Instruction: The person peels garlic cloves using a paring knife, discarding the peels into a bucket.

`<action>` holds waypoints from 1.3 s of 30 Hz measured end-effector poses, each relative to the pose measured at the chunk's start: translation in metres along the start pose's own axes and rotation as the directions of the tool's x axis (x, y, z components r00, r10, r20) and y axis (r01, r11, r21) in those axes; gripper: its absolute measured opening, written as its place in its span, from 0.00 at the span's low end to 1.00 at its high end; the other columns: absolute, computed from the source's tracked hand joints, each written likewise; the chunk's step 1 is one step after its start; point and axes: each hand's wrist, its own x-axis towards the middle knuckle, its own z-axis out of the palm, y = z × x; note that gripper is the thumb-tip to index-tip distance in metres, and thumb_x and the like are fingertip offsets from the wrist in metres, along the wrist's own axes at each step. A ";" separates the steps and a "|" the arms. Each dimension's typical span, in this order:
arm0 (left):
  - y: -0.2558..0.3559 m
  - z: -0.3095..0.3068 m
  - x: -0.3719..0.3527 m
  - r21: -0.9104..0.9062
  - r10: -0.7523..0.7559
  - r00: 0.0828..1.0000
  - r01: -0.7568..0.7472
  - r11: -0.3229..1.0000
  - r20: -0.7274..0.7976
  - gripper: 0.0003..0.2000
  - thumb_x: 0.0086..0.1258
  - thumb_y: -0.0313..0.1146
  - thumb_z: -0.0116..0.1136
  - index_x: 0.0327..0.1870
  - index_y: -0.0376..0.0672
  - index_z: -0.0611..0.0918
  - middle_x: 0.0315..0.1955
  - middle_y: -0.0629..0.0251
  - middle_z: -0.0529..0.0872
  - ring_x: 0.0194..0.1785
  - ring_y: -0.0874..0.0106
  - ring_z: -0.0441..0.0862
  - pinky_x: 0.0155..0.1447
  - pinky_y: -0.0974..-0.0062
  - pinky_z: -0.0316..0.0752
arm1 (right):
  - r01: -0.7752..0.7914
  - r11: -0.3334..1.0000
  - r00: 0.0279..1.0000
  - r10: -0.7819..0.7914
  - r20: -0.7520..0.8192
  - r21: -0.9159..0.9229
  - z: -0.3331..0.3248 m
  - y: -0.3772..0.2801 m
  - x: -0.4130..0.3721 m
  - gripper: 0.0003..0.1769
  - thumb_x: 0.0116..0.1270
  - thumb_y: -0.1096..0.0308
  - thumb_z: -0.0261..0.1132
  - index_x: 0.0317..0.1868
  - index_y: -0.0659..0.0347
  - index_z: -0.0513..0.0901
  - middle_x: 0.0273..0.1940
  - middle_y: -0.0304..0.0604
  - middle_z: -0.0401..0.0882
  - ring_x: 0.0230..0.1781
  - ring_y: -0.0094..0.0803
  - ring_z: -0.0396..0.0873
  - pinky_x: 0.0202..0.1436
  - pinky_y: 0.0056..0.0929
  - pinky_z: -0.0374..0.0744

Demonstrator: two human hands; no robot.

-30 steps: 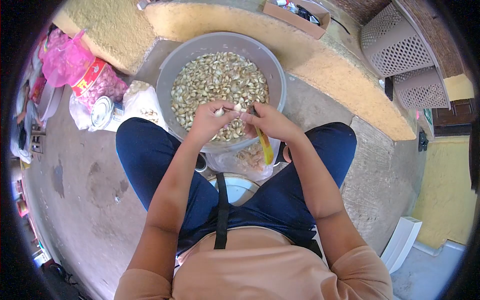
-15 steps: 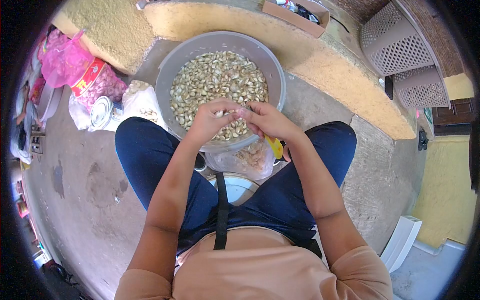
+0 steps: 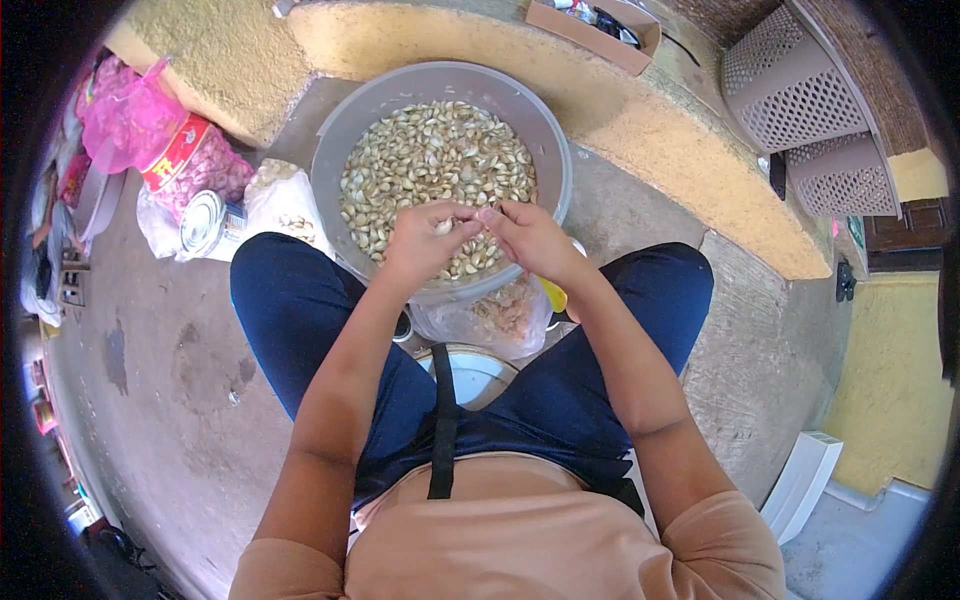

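Note:
A large grey tub (image 3: 330, 190) full of garlic cloves (image 3: 440, 160), apparently in water, stands between my knees. Over its near side my two hands meet, fingertips almost touching. My left hand (image 3: 424, 238) is closed, with a pale garlic clove (image 3: 443, 228) showing between thumb and fingers. My right hand (image 3: 535, 238) is closed too, its thumb pointing toward the left fingertips. The yellow handle of a knife (image 3: 554, 294) shows beside the right wrist; its blade is hidden. Below the tub's near rim, a clear plastic bag (image 3: 505, 325) contains papery garlic skins.
To the left are a pink mesh sack of garlic (image 3: 205, 170), a metal can (image 3: 205, 222) and a white bag (image 3: 285, 205). A yellow ledge (image 3: 620, 140) curves behind the tub, bearing a cardboard box (image 3: 590, 35). Perforated grey baskets (image 3: 800, 90) are at upper right.
My right hand has turned slightly, so less of the yellow handle shows beside the wrist. My left hand has shifted a little; the tub and surroundings are unchanged.

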 end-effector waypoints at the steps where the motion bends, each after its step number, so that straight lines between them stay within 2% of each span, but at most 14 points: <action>1: -0.001 0.002 0.000 0.019 -0.025 0.999 0.025 0.999 -0.023 0.06 0.57 0.27 0.58 0.34 0.36 0.81 0.28 0.66 0.80 0.24 0.81 0.74 0.27 0.84 0.68 | 0.038 0.995 0.997 -0.044 -0.060 -0.089 0.003 -0.001 -0.001 0.23 0.63 0.53 0.53 0.22 0.67 0.70 0.17 0.49 0.71 0.18 0.36 0.72 0.23 0.35 0.69; 4: -0.001 0.006 0.001 -0.026 -0.140 0.987 0.138 0.990 -0.075 0.07 0.58 0.27 0.57 0.36 0.36 0.80 0.24 0.67 0.79 0.19 0.83 0.72 0.23 0.85 0.66 | 0.164 0.947 0.979 -0.190 -0.070 -0.277 0.014 -0.003 -0.004 0.23 0.63 0.54 0.53 0.25 0.69 0.70 0.21 0.58 0.72 0.25 0.49 0.73 0.31 0.42 0.69; 7: 0.007 0.003 0.002 -0.174 -0.280 0.959 0.269 0.947 -0.039 0.10 0.59 0.28 0.56 0.40 0.36 0.78 0.20 0.69 0.77 0.17 0.84 0.69 0.19 0.87 0.62 | 0.160 0.945 0.978 -0.192 -0.087 -0.285 0.016 -0.001 -0.001 0.22 0.63 0.54 0.52 0.26 0.69 0.71 0.23 0.59 0.73 0.28 0.54 0.73 0.32 0.43 0.69; 11: 0.006 -0.003 0.002 -0.413 -0.424 0.886 0.462 0.785 0.186 0.11 0.60 0.31 0.56 0.41 0.35 0.76 0.16 0.71 0.73 0.15 0.85 0.65 0.15 0.90 0.55 | 0.150 0.942 0.982 -0.178 -0.069 -0.299 0.008 0.006 0.002 0.21 0.63 0.54 0.52 0.28 0.68 0.71 0.23 0.59 0.73 0.28 0.54 0.73 0.32 0.43 0.69; 14: 0.008 -0.006 0.002 -0.621 -0.401 0.856 0.515 0.591 0.327 0.11 0.61 0.33 0.54 0.40 0.36 0.75 0.17 0.72 0.71 0.16 0.84 0.64 0.14 0.90 0.54 | 0.154 0.932 0.984 -0.174 -0.030 -0.329 0.002 0.002 0.000 0.22 0.63 0.53 0.52 0.29 0.68 0.71 0.25 0.59 0.74 0.29 0.54 0.74 0.33 0.43 0.70; 17: 0.004 -0.004 0.002 -0.625 -0.425 0.841 0.536 0.568 0.335 0.11 0.62 0.35 0.52 0.38 0.37 0.74 0.21 0.70 0.72 0.18 0.84 0.66 0.13 0.90 0.55 | 0.166 0.890 0.985 -0.171 0.027 -0.424 0.002 0.001 0.000 0.22 0.63 0.52 0.51 0.30 0.67 0.72 0.27 0.59 0.74 0.31 0.54 0.74 0.35 0.43 0.70; 19: 0.002 -0.003 0.001 -0.587 -0.434 0.843 0.534 0.608 0.318 0.10 0.63 0.35 0.51 0.39 0.38 0.74 0.24 0.70 0.73 0.19 0.84 0.66 0.13 0.90 0.55 | 0.149 0.869 0.989 -0.135 0.063 -0.473 0.003 -0.003 -0.002 0.22 0.63 0.52 0.51 0.31 0.67 0.72 0.28 0.59 0.75 0.32 0.53 0.74 0.36 0.44 0.70; 20: 0.001 -0.002 0.000 -0.568 -0.437 0.845 0.533 0.628 0.309 0.10 0.63 0.35 0.51 0.39 0.38 0.73 0.26 0.69 0.73 0.19 0.84 0.66 0.13 0.90 0.55 | 0.179 0.860 0.983 -0.171 0.061 -0.478 0.004 0.000 -0.002 0.22 0.63 0.52 0.52 0.31 0.67 0.71 0.27 0.59 0.74 0.31 0.53 0.73 0.34 0.43 0.70; 23: -0.002 0.001 0.001 -0.653 -0.491 0.840 0.508 0.561 0.232 0.10 0.62 0.36 0.53 0.37 0.38 0.76 0.25 0.71 0.74 0.20 0.83 0.66 0.14 0.89 0.55 | 0.227 0.841 0.972 -0.230 0.054 -0.491 0.005 0.005 -0.001 0.21 0.62 0.53 0.53 0.30 0.67 0.70 0.25 0.58 0.73 0.29 0.53 0.73 0.32 0.42 0.68; 26: -0.016 -0.004 0.003 -0.794 -0.478 0.828 0.489 0.361 0.293 0.09 0.62 0.35 0.53 0.34 0.38 0.75 0.26 0.69 0.73 0.21 0.82 0.66 0.14 0.88 0.55 | 0.180 0.850 0.982 -0.184 0.042 -0.495 0.004 0.001 -0.003 0.22 0.62 0.52 0.52 0.30 0.67 0.71 0.25 0.59 0.73 0.29 0.53 0.73 0.33 0.43 0.69; 29: -0.008 -0.003 0.004 -0.777 -0.473 0.845 0.465 0.425 0.247 0.10 0.63 0.35 0.48 0.36 0.37 0.74 0.25 0.70 0.72 0.22 0.83 0.65 0.14 0.90 0.55 | 0.118 0.868 0.991 -0.133 0.002 -0.483 -0.001 0.003 0.000 0.23 0.62 0.50 0.51 0.31 0.67 0.72 0.26 0.59 0.75 0.31 0.54 0.74 0.36 0.44 0.71; 31: -0.008 -0.002 0.004 -0.765 -0.491 0.842 0.465 0.446 0.225 0.10 0.63 0.35 0.48 0.36 0.37 0.74 0.26 0.69 0.72 0.22 0.83 0.65 0.14 0.90 0.55 | 0.087 0.888 0.992 -0.120 -0.044 -0.452 -0.004 0.006 0.002 0.24 0.62 0.49 0.51 0.31 0.67 0.72 0.25 0.60 0.74 0.31 0.54 0.74 0.35 0.44 0.71; 34: -0.002 0.000 0.003 -0.754 -0.499 0.844 0.456 0.473 0.197 0.10 0.63 0.35 0.47 0.35 0.38 0.74 0.26 0.69 0.72 0.22 0.82 0.65 0.14 0.89 0.55 | 0.074 0.911 0.995 -0.092 -0.026 -0.405 -0.005 0.005 0.001 0.25 0.61 0.48 0.53 0.31 0.68 0.73 0.27 0.60 0.75 0.32 0.54 0.74 0.35 0.42 0.71; 39: -0.001 0.000 0.002 -0.778 -0.465 0.861 0.434 0.454 0.208 0.07 0.63 0.33 0.50 0.34 0.39 0.74 0.25 0.69 0.73 0.22 0.81 0.69 0.14 0.88 0.57 | 0.079 0.970 0.980 -0.118 -0.161 -0.231 0.001 0.001 -0.001 0.26 0.53 0.49 0.62 0.36 0.67 0.76 0.30 0.57 0.76 0.32 0.45 0.76 0.36 0.36 0.72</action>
